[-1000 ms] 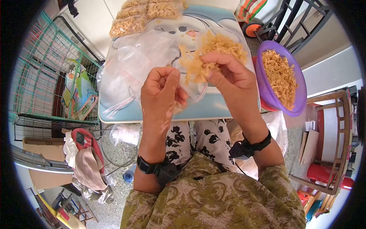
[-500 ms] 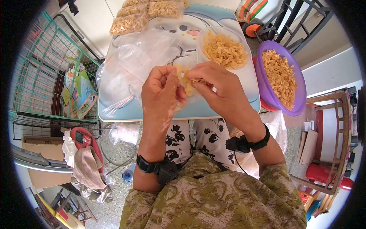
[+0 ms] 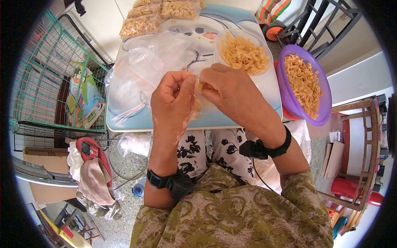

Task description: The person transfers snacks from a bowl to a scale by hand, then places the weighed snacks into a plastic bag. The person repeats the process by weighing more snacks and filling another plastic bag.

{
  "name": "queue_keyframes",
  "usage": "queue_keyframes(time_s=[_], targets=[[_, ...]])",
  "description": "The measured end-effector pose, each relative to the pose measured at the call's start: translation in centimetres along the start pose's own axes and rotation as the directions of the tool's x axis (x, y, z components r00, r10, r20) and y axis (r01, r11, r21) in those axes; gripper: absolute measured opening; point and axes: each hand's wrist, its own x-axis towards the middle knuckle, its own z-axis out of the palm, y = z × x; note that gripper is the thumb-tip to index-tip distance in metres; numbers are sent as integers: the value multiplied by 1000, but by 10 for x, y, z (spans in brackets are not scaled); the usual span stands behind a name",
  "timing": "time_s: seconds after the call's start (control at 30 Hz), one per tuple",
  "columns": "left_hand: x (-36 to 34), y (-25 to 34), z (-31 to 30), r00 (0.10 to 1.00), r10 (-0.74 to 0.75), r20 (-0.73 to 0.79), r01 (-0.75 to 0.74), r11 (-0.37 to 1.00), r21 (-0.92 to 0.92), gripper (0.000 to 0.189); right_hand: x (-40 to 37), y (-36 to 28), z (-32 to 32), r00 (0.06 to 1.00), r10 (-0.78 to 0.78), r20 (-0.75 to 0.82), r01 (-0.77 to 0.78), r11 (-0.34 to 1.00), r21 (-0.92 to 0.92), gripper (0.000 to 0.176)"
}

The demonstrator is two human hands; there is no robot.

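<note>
Over the table's near edge, my left hand (image 3: 173,97) is closed on a clear plastic bag (image 3: 198,109) with some yellow pieces in it, mostly hidden by the fingers. My right hand (image 3: 229,87) is bent over the bag's mouth, fingertips pinched around a few yellow, pasta-like pieces (image 3: 210,88). Just beyond it stands a clear shallow bowl (image 3: 263,39) heaped with the same kind of curled pieces (image 3: 244,53). Left of my hands lie flat empty plastic bags (image 3: 138,62) and several pink-and-white strips (image 3: 129,113).
Filled bags (image 3: 140,26) are stacked at the table's (image 3: 231,120) far left. A purple basin (image 3: 326,113) of browner pieces stands off its right edge. A green wire cage (image 3: 53,82) is to the left; a red stool (image 3: 105,167) bears a phone (image 3: 90,150) and cloth.
My right hand has moved slightly left and turned down over the bag's mouth, bringing its pieces closer in. My left hand keeps nearly the same place.
</note>
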Motion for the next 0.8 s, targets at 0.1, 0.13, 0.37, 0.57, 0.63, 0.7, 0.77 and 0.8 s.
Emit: queue_keyframes(time_s=[0.1,0.13,0.37,0.57,0.63,0.7,0.77,0.8], targets=[[-2,2,0,1000,0,11,0,1000,-4,18,1,4,4,998,-52,33,53,998,-29,15],[-2,2,-1,1000,0,12,0,1000,-5,18,1,4,5,997,-49,67,52,997,-48,15],[2,-2,-7,999,-7,-43,8,1000,26,16,-2,2,3,999,49,10,-49,998,42,13],[2,-3,-12,1000,-12,-26,12,1000,9,15,-13,-4,-7,987,69,147,-102,967,234,28],[1,-1,-11,1000,-20,-8,20,1000,2,15,-12,-16,-14,937,71,342,-154,963,222,34],[1,0,-8,999,-34,-18,33,999,-25,14,-15,-8,-4,952,-13,307,-53,977,208,36],[-1,1,-8,999,-33,-3,32,999,-27,14,-14,-2,0,957,-99,273,49,981,186,38],[-2,1,-7,999,-34,7,34,999,-29,14,-10,-1,0,934,-120,337,61,982,180,37]])
